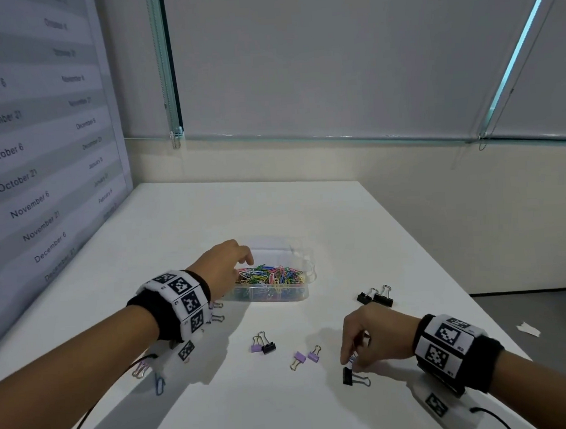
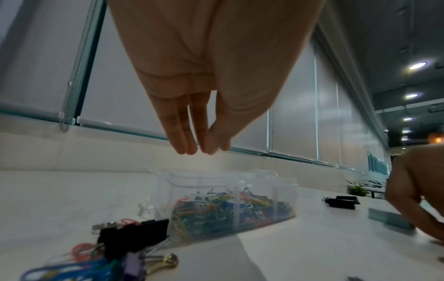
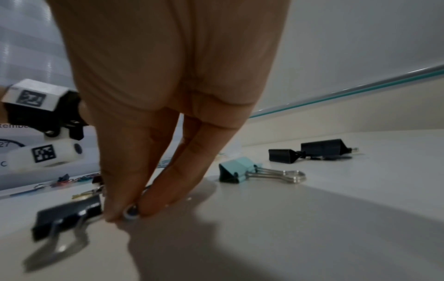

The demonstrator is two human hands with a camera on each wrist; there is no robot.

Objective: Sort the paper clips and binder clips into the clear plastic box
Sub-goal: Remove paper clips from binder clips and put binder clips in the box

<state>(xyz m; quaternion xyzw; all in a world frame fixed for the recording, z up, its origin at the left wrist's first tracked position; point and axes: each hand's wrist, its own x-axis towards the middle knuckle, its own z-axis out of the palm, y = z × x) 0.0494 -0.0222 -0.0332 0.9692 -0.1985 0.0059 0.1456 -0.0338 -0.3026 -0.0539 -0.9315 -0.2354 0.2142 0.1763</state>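
Right hand (image 1: pixel 368 336) pinches a small clip; black binder clip (image 1: pixel 348 375) touching.

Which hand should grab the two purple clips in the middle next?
Probably the left hand. It hovers over the box with straight fingers holding nothing, so it is free. The right hand is nearer the purple clips, but its fingertips already pinch a small clip on the table.

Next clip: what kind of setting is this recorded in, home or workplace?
Most likely an office. A white table stands in a corner beside a wall chart of dated rows and windows covered by roller blinds. The left wrist view also shows recessed ceiling lights farther back.
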